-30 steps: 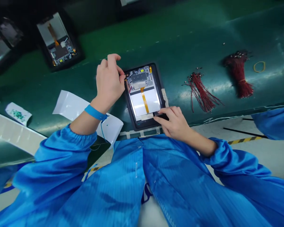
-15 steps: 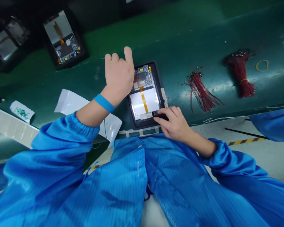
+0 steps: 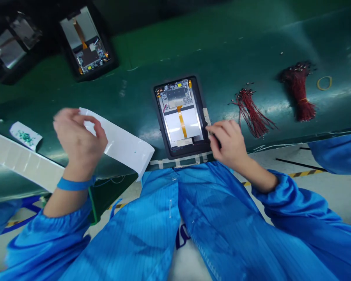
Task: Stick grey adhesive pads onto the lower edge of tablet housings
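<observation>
An opened tablet (image 3: 181, 115) with a black frame lies on the green belt, its circuit board, white panel and orange ribbon cable showing. My right hand (image 3: 228, 142) is curled against the tablet's right edge, fingers pressed together on the frame. My left hand (image 3: 77, 138), motion-blurred, is over the left end of a white sheet (image 3: 123, 144), with its fingers bent and pinched near the sheet's corner. A blue strap (image 3: 74, 183) circles my left wrist.
Two more opened tablets (image 3: 86, 43) (image 3: 10, 45) lie at the far left of the belt. Red wire bundles (image 3: 251, 113) (image 3: 298, 91) and a yellow rubber band (image 3: 324, 82) lie to the right. A small bag (image 3: 25, 136) and a white strip (image 3: 17, 160) sit at left.
My left hand left the tablet's top and swung left and down to the white sheet. My right hand slid from the tablet's lower corner to its right edge.
</observation>
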A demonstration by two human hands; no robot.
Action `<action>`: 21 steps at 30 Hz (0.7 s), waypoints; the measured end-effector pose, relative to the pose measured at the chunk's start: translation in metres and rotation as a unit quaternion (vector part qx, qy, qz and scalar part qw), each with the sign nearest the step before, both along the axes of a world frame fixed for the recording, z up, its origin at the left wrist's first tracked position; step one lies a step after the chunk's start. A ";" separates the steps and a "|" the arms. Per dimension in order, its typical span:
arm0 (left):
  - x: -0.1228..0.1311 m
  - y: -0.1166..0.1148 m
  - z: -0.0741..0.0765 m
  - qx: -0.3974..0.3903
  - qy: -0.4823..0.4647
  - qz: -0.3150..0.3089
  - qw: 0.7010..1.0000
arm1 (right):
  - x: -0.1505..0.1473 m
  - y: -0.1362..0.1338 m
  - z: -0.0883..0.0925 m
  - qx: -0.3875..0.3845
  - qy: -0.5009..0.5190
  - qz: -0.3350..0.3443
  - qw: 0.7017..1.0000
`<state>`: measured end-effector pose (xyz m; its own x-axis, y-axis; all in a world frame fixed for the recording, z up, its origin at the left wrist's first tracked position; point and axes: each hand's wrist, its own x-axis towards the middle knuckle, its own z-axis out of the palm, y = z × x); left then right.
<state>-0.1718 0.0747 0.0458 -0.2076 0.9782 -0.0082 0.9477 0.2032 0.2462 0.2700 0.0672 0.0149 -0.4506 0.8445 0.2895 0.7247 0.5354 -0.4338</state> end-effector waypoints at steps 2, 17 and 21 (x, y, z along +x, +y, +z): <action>-0.008 -0.034 -0.006 -0.072 0.062 -0.039 0.995 | -0.001 0.015 0.000 -0.057 -0.014 -0.083 0.995; 0.070 0.051 0.096 0.197 -0.086 -0.083 0.973 | -0.045 0.088 0.038 -0.433 0.449 -0.135 0.770; 0.080 0.116 0.108 0.117 -0.085 -0.133 0.980 | 0.020 0.159 0.070 -0.338 0.463 -0.196 0.795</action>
<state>-0.0922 0.1906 0.1535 0.0409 0.9767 0.2108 0.9008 -0.1273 0.4152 0.2902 0.2261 0.0852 0.0280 0.9715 -0.2356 -0.0204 -0.2351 -0.9718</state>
